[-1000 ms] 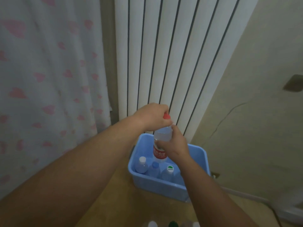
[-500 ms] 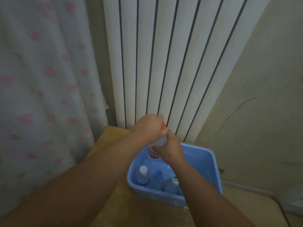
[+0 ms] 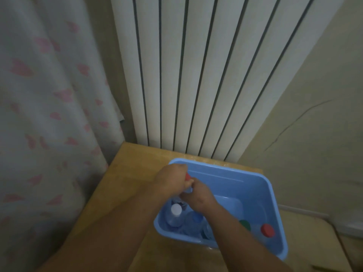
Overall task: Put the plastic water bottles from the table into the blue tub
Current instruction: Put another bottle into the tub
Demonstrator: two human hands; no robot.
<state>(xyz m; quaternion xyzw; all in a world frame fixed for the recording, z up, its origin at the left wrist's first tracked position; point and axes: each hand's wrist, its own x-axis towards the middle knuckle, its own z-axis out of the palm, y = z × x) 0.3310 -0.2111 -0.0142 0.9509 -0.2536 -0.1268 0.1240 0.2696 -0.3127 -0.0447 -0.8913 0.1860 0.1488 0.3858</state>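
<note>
1. We see a light-brown wooden counter [image 3: 125, 183] pushed up against a white ribbed radiator [image 3: 196, 75]. A pale curtain printed with pink shapes [image 3: 49, 95] hangs along the counter's left edge, and a beige wall [image 3: 314, 154] with a thin crack rises to the right.
2. A blue rectangular plastic tub [image 3: 273, 195] sits on the counter close to its far edge and toward its right side.
3. Both hands meet over the tub's far-left corner, touching each other, around a clear plastic water bottle with a red cap [image 3: 188, 176].
4. The left hand [image 3: 170, 180] has its fingers curled round the very top of that bottle, and only a sliver of the red cap peeks out beside them.
5. The right hand [image 3: 198, 195] has its fingers wrapped round the neck just below, so both hands grip the same bottle.
6. The bottle stands roughly upright with its lower part down inside the tub by the left wall. The hands hide most of its body, and we cannot tell whether its base touches the tub floor.
7. More bottles stand in the tub along its near wall. A white-capped bottle [image 3: 176, 209] and a blue-capped bottle [image 3: 197, 217] are toward the left. A green-capped bottle [image 3: 245, 224] and a red-capped bottle [image 3: 267, 230] are by the near-right corner.
8. The right forearm crosses above the near wall between these two pairs.
</note>
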